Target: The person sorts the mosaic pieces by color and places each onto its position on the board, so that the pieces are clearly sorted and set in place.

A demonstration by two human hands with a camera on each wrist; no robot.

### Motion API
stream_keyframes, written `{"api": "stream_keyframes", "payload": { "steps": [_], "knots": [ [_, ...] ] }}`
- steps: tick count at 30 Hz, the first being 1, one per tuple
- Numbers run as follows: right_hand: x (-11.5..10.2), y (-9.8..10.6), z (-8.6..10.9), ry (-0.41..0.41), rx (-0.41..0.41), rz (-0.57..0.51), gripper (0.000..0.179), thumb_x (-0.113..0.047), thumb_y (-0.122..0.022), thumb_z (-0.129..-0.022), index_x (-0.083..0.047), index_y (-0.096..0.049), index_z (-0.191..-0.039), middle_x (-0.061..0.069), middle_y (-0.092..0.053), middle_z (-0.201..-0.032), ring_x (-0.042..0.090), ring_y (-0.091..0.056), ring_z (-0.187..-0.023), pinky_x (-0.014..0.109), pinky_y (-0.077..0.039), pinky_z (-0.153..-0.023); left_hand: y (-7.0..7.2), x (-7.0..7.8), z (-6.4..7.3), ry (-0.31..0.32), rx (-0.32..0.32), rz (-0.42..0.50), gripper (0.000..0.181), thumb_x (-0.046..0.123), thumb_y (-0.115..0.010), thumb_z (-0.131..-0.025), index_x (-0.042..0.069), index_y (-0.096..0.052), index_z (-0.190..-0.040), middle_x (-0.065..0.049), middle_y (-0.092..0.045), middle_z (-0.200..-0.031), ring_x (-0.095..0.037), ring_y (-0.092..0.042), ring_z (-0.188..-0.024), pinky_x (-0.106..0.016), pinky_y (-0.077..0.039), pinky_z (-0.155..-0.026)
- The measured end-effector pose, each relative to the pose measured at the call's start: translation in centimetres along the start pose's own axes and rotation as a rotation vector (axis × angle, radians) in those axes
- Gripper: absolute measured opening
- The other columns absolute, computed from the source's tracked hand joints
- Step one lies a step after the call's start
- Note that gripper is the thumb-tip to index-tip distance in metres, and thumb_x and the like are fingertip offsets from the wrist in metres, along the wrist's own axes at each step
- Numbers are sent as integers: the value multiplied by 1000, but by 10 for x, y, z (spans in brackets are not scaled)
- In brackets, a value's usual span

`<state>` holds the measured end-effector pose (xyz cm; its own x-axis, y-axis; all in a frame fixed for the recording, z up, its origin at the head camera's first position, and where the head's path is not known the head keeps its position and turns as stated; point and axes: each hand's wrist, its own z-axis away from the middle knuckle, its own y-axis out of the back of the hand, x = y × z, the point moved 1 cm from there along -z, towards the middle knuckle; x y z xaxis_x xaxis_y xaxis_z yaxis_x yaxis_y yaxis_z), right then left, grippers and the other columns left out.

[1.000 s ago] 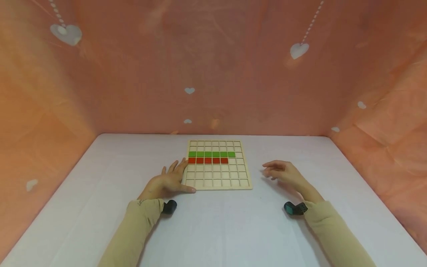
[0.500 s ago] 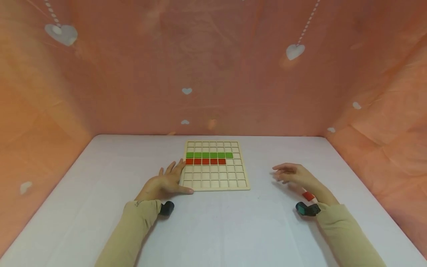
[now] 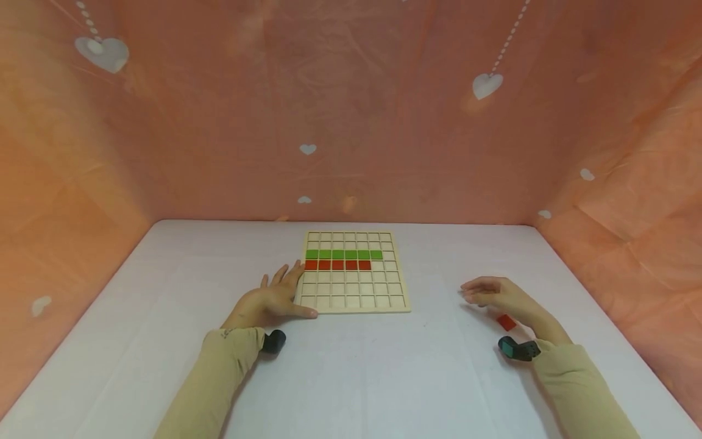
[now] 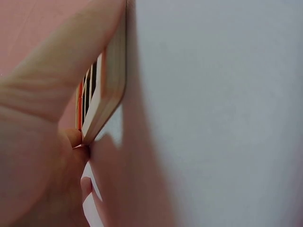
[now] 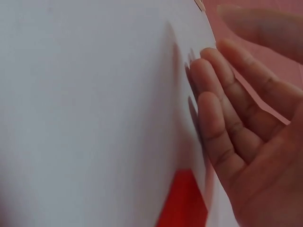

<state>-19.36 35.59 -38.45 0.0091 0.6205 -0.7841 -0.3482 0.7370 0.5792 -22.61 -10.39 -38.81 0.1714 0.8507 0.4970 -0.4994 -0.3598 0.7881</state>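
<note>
A pale wooden grid board (image 3: 356,301) lies flat on the table. One row of its cells holds several green tiles (image 3: 344,255), and the row nearer me holds several red tiles (image 3: 337,265). My left hand (image 3: 276,299) rests at the board's left side, fingers spread, thumb along the near-left corner; the left wrist view shows the thumb over the board's edge (image 4: 113,71). To the board's right, my right hand (image 3: 507,299) hovers just over the table, fingers loosely bent and holding nothing. A loose red tile (image 3: 506,322) lies beneath the right hand, apart from its fingers.
The white-covered table (image 3: 378,378) reaches back to a peach cloth backdrop (image 3: 351,110) printed with hearts, and similar cloth flanks both sides. A black wrist camera (image 3: 274,341) sits at the left cuff, another black camera (image 3: 518,349) at the right.
My right hand has moved rightward and a little toward me, away from the board. The loose red tile has come into view beneath it. The left hand stays at the board.
</note>
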Motion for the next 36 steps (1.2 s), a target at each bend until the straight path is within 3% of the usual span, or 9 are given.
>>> {"api": "stream_keyframes", "payload": {
  "steps": [5, 14, 20, 23, 30, 36],
  "knots": [
    [5, 6, 4, -2, -18, 48, 36, -28, -64, -91, -6, -64, -119, 13, -63, -122, 14, -58, -97, 28, -50, -81, 2, 1, 0, 1, 1, -18, 113, 48, -73, -78, -1, -4, -153, -19, 0, -161, -40, 3, -147, -63, 4, -114],
    [12, 14, 14, 25, 16, 131, 32, -32, -65, -91, -13, -66, -117, 9, -62, -124, 1, -51, -103, 23, -44, -89, 5, 2, 0, 0, 9, -36, 113, 50, -73, -79, -1, -3, -153, -19, 1, -161, -42, 2, -146, -66, 4, -113],
    [20, 19, 23, 44, -9, 73, 37, -22, -66, -90, -3, -62, -121, 6, -65, -102, 5, -57, -84, 18, -47, -75, 5, 0, 0, 1, 10, -42, 114, 51, -73, -78, -1, -3, -153, -20, 1, -161, -42, 2, -146, -66, 3, -113],
    [27, 21, 28, 42, 1, 81, 39, -22, -69, -88, -4, -62, -121, -1, -65, -99, 3, -56, -84, 17, -46, -74, 6, 0, 1, 2, 5, -41, 114, 51, -72, -79, -1, -3, -152, -19, 1, -161, -42, 2, -146, -66, 3, -113],
    [37, 21, 40, 81, -10, 113, 40, -22, -70, -87, -8, -61, -123, 1, -66, -114, -5, -49, -99, 15, -42, -81, 4, 0, 3, -1, -4, -46, 113, 50, -72, -79, -2, -3, -152, -20, 0, -160, -42, 1, -146, -66, 3, -113],
    [42, 21, 49, 103, -17, 84, 40, -19, -69, -87, -9, -60, -125, -8, -61, -119, -6, -47, -102, 13, -41, -83, 1, 1, 2, -11, -13, -39, 113, 50, -72, -79, -2, -4, -152, -20, -1, -160, -41, 1, -147, -65, 2, -113]
  ]
}}
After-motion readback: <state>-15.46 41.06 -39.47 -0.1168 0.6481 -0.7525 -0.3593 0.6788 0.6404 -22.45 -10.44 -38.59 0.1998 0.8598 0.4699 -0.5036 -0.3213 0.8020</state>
